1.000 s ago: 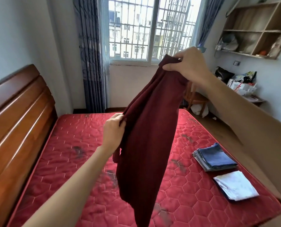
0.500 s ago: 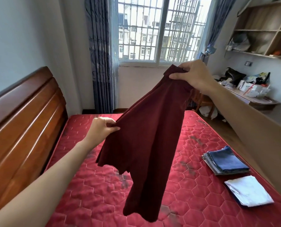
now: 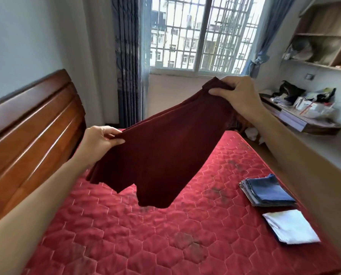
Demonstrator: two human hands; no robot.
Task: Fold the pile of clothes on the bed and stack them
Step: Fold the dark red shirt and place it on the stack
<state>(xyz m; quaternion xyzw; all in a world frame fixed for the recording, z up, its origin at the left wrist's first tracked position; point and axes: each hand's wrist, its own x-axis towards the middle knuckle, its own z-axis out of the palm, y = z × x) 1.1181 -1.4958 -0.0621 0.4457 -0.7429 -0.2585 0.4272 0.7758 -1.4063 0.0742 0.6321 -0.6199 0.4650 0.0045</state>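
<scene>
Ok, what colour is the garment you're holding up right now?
Dark maroon, plain, no visible pattern. The garment shows in the head view, held between left hand and right hand.

Daylight pours through a barred window (image 3: 201, 32) flanked by grey-blue curtains (image 3: 128, 62) — pale walls (image 3: 36, 36), a wooden headboard (image 3: 30, 124) at left, wall shelves (image 3: 328, 34) above a cluttered desk (image 3: 302, 118) at right.

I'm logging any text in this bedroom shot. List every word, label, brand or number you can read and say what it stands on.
No text can be read anywhere in this view.
Dark red garment: no print or tag shows.
Folded blue stack and folded white piece: plain, no label shows.
Packages on the desk: red marks on them, too small and blurred to read.
Wall shelf: items blurred, nothing legible.
</scene>
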